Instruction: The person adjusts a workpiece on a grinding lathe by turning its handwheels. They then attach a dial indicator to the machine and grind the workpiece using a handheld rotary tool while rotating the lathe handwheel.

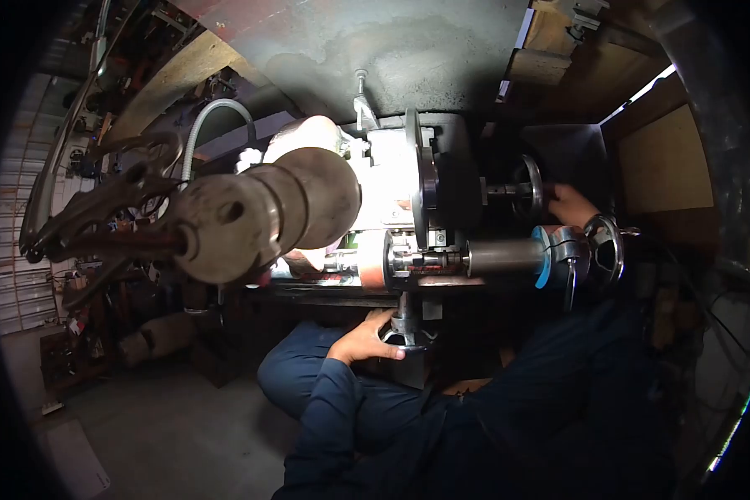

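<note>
My left hand [365, 340] is closed on the rim of a small metal handwheel [418, 343] at the machine's front, with the thumb along its lower edge. At the right, my right hand [571, 205] grips the edge of an upper handwheel [528, 187]; some of its fingers are hidden. Just in front of that wrist is another handwheel [615, 248], at the end of a grey metal cylinder [508, 257] with a blue band. Between my hands stands a large thin disc [416, 179], seen nearly edge-on. The machine's middle is washed out by bright light.
A big stepped metal cylinder [250, 217] juts toward the camera at the left, near dark metal brackets [117, 200]. A flexible grey conduit [193, 133] arches behind it. A metal panel [308, 50] stands at the back. My legs are close below the machine.
</note>
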`<state>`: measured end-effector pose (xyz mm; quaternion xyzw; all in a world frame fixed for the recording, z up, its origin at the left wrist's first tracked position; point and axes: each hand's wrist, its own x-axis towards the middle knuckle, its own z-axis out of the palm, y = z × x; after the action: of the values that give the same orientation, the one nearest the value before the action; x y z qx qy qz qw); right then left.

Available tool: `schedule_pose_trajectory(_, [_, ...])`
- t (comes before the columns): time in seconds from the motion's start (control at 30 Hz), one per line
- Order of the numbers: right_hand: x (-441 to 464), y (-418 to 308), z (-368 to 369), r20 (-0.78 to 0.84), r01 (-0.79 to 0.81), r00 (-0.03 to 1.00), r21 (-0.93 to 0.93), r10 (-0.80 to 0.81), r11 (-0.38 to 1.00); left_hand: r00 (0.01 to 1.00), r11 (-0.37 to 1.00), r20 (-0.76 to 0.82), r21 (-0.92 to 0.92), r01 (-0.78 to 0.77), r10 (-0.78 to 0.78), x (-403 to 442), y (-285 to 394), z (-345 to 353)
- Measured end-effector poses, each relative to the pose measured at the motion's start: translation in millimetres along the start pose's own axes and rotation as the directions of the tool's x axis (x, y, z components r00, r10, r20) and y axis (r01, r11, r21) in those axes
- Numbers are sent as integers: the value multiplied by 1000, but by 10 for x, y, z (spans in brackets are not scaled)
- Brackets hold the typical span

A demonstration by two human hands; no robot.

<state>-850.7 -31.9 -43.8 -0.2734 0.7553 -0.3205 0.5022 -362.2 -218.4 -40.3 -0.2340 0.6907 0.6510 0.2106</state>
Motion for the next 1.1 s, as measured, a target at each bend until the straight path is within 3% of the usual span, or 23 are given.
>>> schedule_pose_trajectory(0.03, [-51, -71, -33, -77, 51, 996, -29, -53, 998, 997, 990, -53, 132, -55, 62, 36, -154, 20])
schedule_pose_trajectory(0.13, [-138, -152, -93, -291, 92, 948, -149, -133, 985, 996, 954, 81, -300, -5, 31, 96, -64, 32])
schedule_pose_trajectory(0.27, [-145, -153, -132, -390, 73, 898, -319, -201, 945, 994, 955, 108, -294, 33, -1, 114, 54, 30])
schedule_pose_trajectory(0.37, [-191, -143, -145, -359, -30, 922, -436, -144, 899, 995, 993, 89, -104, 51, -42, 126, 215, 18])
schedule_pose_trajectory(0.4, [-201, -157, -157, -344, -69, 932, -470, -111, 880, 999, 998, 21, 56, 28, -29, 120, 306, 39])
schedule_pose_trajectory(0.5, [-209, -175, -155, -291, -30, 950, -443, -112, 896, 971, 974, -93, 31, 224, -220, 74, 642, 149])
schedule_pose_trajectory(0.6, [-160, -72, -151, -258, 45, 948, -475, -188, 879, 943, 943, -185, 136, 303, -276, 84, 683, 235])
schedule_pose_trajectory(0.73, [-139, -50, -109, -268, 0, 952, -478, -145, 878, 890, 879, -355, 272, 392, -287, 107, 757, 385])
schedule_pose_trajectory(0.83, [-183, -170, -94, -261, -27, 959, -471, -110, 882, 815, 811, -396, 235, 535, -423, 158, 1116, 447])
schedule_pose_trajectory(0.93, [-193, -229, -79, -261, -38, 961, -463, -95, 885, 807, 833, -433, 192, 519, -402, 167, 1084, 530])
schedule_pose_trajectory(1.03, [-202, -273, -69, -261, -49, 962, -451, -79, 891, 857, 860, -435, 287, 422, -276, 138, 899, 503])
schedule_pose_trajectory(1.1, [-182, -209, -75, -254, -22, 961, -459, -108, 888, 932, 928, -336, 285, 238, -135, 78, 686, 362])
